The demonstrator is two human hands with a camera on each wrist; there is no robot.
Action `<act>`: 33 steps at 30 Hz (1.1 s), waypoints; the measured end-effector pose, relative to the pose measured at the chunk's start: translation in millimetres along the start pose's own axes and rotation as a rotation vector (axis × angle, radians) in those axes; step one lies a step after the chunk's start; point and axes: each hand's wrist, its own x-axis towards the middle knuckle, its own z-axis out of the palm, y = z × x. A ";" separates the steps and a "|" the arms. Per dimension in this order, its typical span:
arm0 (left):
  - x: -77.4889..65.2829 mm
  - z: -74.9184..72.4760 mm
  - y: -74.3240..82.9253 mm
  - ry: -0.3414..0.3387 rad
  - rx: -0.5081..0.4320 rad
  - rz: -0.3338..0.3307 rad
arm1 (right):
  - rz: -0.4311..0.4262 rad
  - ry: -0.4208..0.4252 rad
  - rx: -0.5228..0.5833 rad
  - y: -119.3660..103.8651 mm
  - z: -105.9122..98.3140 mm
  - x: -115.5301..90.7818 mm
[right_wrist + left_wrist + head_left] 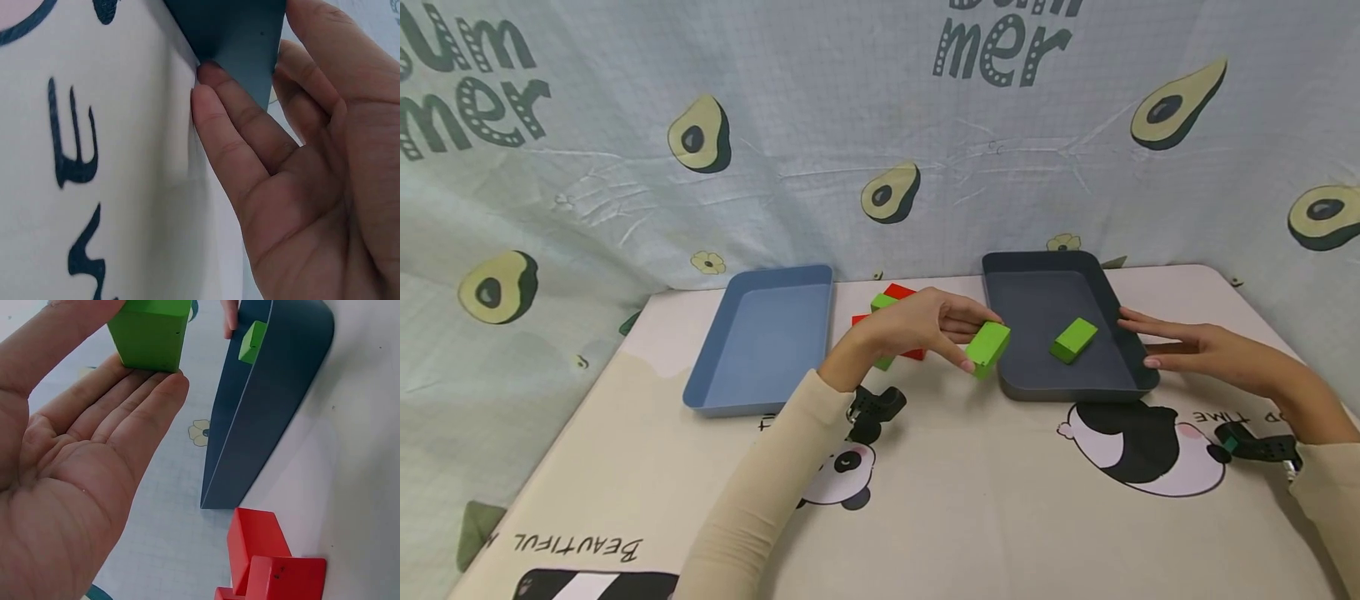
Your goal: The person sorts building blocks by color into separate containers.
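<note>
My left hand (917, 325) pinches a green block (988, 346) between thumb and fingertips, just left of the dark grey tray (1037, 393). In the left wrist view the held green block (150, 337) shows at the top, above the palm. Inside the dark tray lies another green block (1073, 340). My right hand (1217, 354) is at that tray's right side, fingers fairly straight; in the right wrist view its fingertips are against the tray's outer wall (244, 56). Behind the left hand are red blocks (898, 291) and green blocks (882, 302), partly hidden by it.
A blue tray (760, 333) stands on the left of the table. The table cover (970, 517) has printed pandas and lettering. At the back hangs an avocado-print cloth (790, 167). Dark wrist devices (876, 406) sit below both wrists.
</note>
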 end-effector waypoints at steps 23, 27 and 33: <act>11.1 3.7 11.8 -0.021 0.043 0.050 | -0.016 0.052 0.010 5.2 0.9 1.1; 12.4 4.0 13.4 -0.026 0.048 0.055 | -0.008 0.049 -0.003 4.9 0.6 1.3; 15.2 2.6 12.4 -0.021 0.049 0.059 | -0.021 0.062 -0.006 2.7 0.1 2.0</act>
